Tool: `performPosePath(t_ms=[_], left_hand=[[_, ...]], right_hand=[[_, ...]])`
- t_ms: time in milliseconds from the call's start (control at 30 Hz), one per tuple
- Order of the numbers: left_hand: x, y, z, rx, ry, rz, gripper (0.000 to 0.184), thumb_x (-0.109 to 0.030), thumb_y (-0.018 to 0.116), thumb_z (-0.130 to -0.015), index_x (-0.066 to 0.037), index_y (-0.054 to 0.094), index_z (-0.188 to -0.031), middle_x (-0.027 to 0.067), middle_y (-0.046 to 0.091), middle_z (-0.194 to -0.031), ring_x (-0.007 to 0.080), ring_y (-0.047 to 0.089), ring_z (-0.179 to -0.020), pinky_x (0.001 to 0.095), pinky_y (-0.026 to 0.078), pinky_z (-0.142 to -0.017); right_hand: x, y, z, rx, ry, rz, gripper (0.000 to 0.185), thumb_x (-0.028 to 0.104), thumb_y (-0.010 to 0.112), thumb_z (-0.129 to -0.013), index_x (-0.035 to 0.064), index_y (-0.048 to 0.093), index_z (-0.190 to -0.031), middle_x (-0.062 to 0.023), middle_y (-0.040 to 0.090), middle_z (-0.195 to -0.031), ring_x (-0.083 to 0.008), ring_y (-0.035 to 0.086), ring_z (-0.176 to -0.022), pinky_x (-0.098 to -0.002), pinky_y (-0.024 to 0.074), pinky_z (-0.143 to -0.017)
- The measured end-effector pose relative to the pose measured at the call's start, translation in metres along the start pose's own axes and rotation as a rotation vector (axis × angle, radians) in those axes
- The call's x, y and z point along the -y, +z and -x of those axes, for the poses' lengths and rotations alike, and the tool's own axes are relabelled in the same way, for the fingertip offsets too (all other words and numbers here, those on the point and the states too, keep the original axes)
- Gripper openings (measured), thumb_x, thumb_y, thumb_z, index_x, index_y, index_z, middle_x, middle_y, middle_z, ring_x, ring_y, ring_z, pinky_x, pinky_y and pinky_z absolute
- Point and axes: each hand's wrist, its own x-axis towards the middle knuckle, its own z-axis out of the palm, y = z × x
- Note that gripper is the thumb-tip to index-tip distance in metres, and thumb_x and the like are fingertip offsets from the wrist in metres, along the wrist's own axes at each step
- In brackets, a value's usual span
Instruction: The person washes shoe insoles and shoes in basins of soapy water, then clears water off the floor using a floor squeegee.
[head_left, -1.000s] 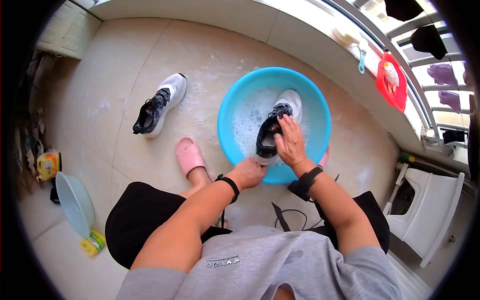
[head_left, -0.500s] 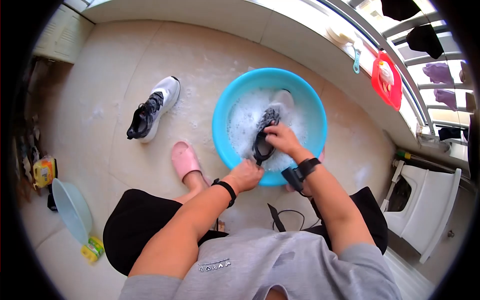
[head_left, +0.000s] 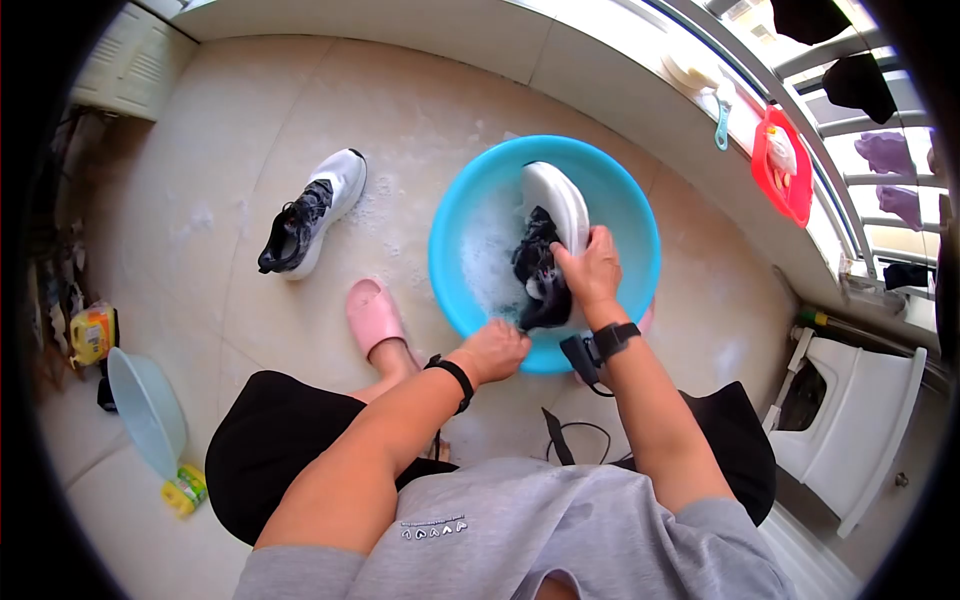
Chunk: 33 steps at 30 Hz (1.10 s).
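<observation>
A black-and-white sneaker (head_left: 545,250) is tilted on its side over the suds in a blue basin (head_left: 447,290), its white sole turned to the right. My right hand (head_left: 593,268) grips the sole edge near the middle, thumb on the upper. At the shoe's heel end, my left hand (head_left: 497,350) is closed on the heel tab, by the basin's near rim. Foamy water (head_left: 490,260) fills the basin's left part. Another sneaker (head_left: 315,215), wet with some foam, lies on the floor to the left.
A pink slipper (head_left: 375,312) is on my foot left of the basin. Farther left stand a pale tub (head_left: 145,410) and yellow packages (head_left: 93,333). A brush (head_left: 722,120) and a red basket (head_left: 782,165) rest on the ledge. A white plastic stool-like item (head_left: 850,400) lies at right.
The sneaker has come up out of the suds and rolled so its sole shows on the right. My right hand has shifted from the shoe's opening to the sole edge.
</observation>
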Motion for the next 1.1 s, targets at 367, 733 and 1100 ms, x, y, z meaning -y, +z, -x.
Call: performPosePath(t_ms=[367, 733, 1100], left_hand=[[-0.001, 0.002, 0.002, -0.061, -0.023, 0.050, 0.010, -0.013, 0.048, -0.072, -0.005, 0.055, -0.072, 0.0115, 0.059, -0.068, 0.0261, 0.058, -0.066, 0.0355, 0.044, -0.064], [0.000, 0.002, 0.000, -0.021, -0.012, 0.038, 0.011, -0.014, 0.048, -0.072, -0.005, 0.055, -0.072, 0.0131, 0.059, -0.070, 0.0273, 0.059, -0.064, 0.0359, 0.045, -0.062], [0.000, 0.002, 0.000, -0.051, 0.000, 0.058, 0.013, -0.014, 0.048, -0.074, -0.005, 0.056, -0.073, 0.0122, 0.059, -0.068, 0.0267, 0.060, -0.066, 0.0362, 0.045, -0.061]], right_hand=[[-0.027, 0.014, 0.012, 0.316, -0.493, 0.386, 0.070, 0.035, 0.067, -0.068, 0.0108, 0.041, -0.129, -0.0191, 0.051, -0.114, -0.0326, 0.051, -0.099, -0.0466, 0.0422, -0.077], [-0.022, 0.017, 0.022, 0.180, -0.723, 0.491, 0.072, 0.021, 0.065, -0.065, 0.0127, 0.039, -0.131, -0.0169, 0.049, -0.101, -0.0317, 0.049, -0.090, -0.0435, 0.0373, -0.073], [-0.035, -0.021, -0.004, 0.650, 0.084, -0.704, 0.056, 0.025, 0.062, -0.080, 0.0049, 0.045, -0.129, -0.0120, 0.058, -0.110, -0.0196, 0.058, -0.096, -0.0320, 0.0478, -0.080]])
